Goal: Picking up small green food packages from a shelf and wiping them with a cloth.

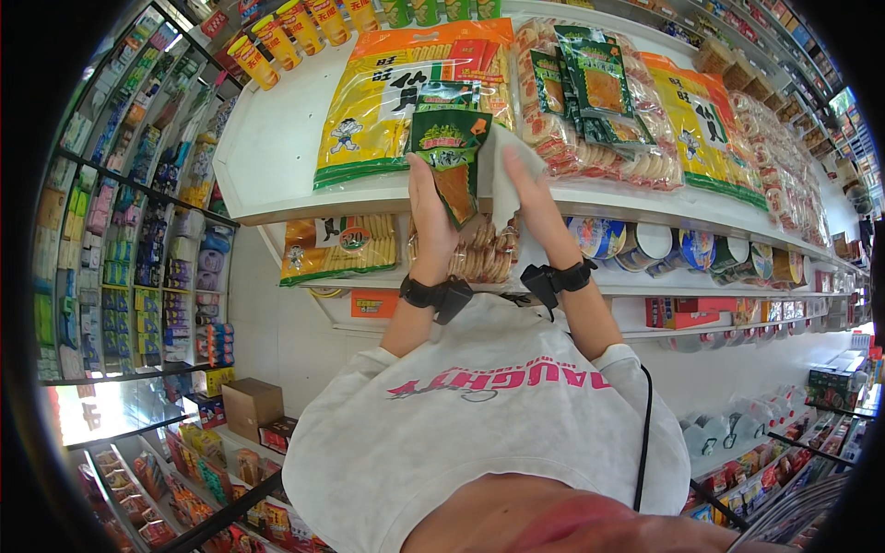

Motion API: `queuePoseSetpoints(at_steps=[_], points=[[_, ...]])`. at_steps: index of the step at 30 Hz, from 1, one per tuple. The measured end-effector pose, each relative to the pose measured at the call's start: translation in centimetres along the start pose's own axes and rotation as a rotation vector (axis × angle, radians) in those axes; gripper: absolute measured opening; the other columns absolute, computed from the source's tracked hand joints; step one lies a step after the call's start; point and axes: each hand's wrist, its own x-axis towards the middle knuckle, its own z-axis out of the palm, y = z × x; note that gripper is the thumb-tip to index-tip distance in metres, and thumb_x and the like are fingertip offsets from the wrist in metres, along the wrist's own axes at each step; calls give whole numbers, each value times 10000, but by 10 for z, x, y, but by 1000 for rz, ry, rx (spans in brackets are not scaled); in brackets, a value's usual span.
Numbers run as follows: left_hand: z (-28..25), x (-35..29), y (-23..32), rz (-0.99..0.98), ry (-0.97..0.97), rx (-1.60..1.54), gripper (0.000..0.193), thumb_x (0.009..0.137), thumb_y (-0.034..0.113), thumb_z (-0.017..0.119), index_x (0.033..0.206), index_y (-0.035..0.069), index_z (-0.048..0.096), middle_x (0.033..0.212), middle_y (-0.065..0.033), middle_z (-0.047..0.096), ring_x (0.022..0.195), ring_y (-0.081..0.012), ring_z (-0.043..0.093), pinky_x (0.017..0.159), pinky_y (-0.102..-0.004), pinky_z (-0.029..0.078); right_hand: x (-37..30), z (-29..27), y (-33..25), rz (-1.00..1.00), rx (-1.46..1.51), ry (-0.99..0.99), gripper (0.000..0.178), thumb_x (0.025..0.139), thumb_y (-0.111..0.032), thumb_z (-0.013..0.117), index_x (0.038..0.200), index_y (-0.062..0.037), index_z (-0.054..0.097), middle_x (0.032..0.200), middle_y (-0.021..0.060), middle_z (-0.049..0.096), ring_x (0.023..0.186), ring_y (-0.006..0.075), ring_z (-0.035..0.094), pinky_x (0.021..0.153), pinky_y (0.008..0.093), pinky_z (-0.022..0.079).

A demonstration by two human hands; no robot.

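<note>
A dark green snack packet point(452, 175) with a brown picture on its front stands tilted in my left hand point(431, 214), whose fingers are closed along its left side. My right hand point(536, 198) grips a whitish cloth point(502, 175), which hangs down beside the packet's right edge and touches or nearly touches it. Both hands are above the shelf's front edge. Behind the held packet lie other green packets point(449, 95), partly hidden, on a large yellow and orange snack bag point(369, 120).
To the right, several similar green packets point(595, 78) lie on a clear bag of round crackers point(650, 152). Yellow canisters point(300, 28) line the back of the white shelf point(267, 157). A lower shelf holds another snack bag point(341, 249) and round tubs point(650, 244).
</note>
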Motion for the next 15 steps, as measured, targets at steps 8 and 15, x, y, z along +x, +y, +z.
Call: queuePoseSetpoints(at_steps=[8, 15], points=[[6, 3, 3, 291, -86, 480, 473, 1095, 339, 413, 1424, 3, 459, 1342, -129, 574, 1226, -207, 563, 1058, -330, 423, 14, -8, 7, -216, -204, 104, 249, 930, -188, 715, 1045, 25, 656, 896, 40, 687, 800, 90, 601, 699, 295, 503], [-4, -2, -21, 122, -315, 154, 621, 1099, 440, 283, 1576, 50, 201, 1580, -132, 333, 1436, -239, 360, 1194, -389, 280, -8, 21, -10, -543, -409, -47, 407, 917, -64, 641, 1303, 47, 578, 1239, 221, 652, 1156, 259, 631, 978, 373, 481]])
